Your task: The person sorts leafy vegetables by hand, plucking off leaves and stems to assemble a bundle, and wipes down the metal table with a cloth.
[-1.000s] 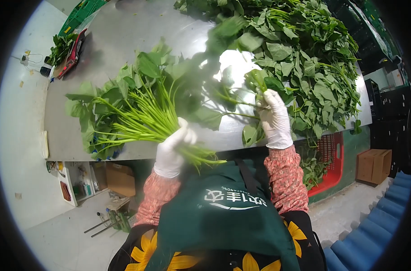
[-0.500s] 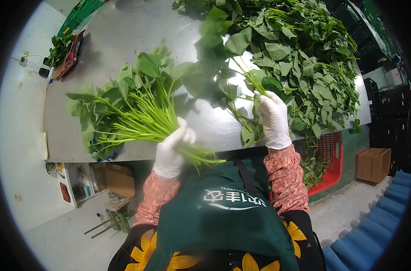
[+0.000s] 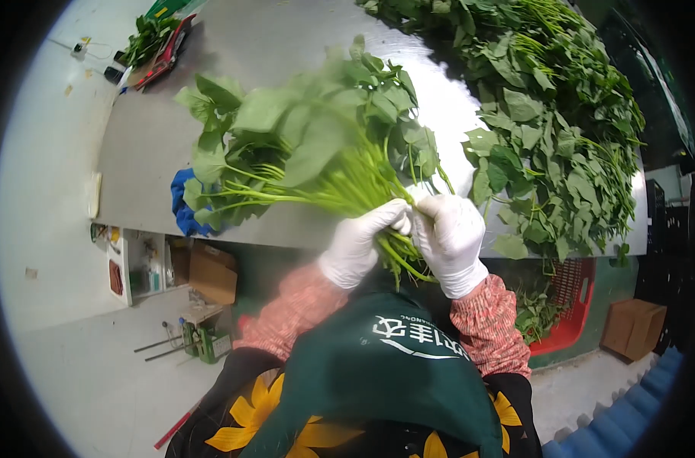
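A bunch of leafy green stems (image 3: 340, 179) fans out to the upper left from my hands, its upper leaves blurred by motion. My left hand (image 3: 366, 238), in a white glove, is closed around the lower stems, whose cut ends poke out below. Right against it, my gloved right hand (image 3: 450, 237) is closed at the bunch's right side, pinching stems there; how many it holds is hidden by the fingers. To the right lies a big heap of the same leafy greens (image 3: 569, 145) on the metal table (image 3: 145, 153).
A blue bundle (image 3: 185, 202) sits at the table's left front edge. A red device with greens on it (image 3: 168, 53) stands at the far left. Below the table's right side is a red crate (image 3: 580, 305) with leaves, near a cardboard box (image 3: 632, 328).
My hands have come together. The right hand has brought its stems leftward to the bunch in my left hand, which has moved right and a little up. The view has shifted slightly.
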Action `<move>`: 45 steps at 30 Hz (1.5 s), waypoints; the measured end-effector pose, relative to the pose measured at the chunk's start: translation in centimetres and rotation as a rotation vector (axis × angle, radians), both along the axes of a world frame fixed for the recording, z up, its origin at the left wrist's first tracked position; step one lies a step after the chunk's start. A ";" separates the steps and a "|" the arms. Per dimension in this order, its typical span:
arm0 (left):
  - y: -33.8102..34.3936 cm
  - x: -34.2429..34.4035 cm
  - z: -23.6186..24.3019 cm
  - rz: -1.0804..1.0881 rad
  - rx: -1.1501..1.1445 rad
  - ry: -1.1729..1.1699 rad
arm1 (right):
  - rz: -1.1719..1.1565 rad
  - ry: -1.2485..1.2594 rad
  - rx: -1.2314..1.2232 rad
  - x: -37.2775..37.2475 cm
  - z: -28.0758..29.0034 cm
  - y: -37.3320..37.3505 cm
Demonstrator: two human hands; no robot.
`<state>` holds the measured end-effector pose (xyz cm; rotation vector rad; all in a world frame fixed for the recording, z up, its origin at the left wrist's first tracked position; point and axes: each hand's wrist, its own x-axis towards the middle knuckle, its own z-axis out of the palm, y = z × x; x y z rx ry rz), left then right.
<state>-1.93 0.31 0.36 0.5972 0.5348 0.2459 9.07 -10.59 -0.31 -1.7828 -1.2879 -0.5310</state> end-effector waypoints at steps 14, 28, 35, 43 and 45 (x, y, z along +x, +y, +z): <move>2.8 -0.4 2.2 0.052 0.134 -0.052 | -0.264 0.439 -0.373 6.2 -6.6 -5.4; 0.9 -1.8 -0.8 -0.219 0.062 0.068 | 0.252 0.700 -0.075 -0.5 1.0 2.2; 1.9 -1.9 -1.5 -0.177 0.020 -0.178 | 0.356 1.492 0.052 -2.0 2.3 0.2; 5.2 -2.6 -1.8 -0.064 0.129 -0.207 | 0.115 0.726 -0.526 2.7 0.7 -6.2; 5.4 -3.0 -2.4 -0.042 0.135 -0.184 | -0.052 0.632 -0.525 2.6 0.2 -5.9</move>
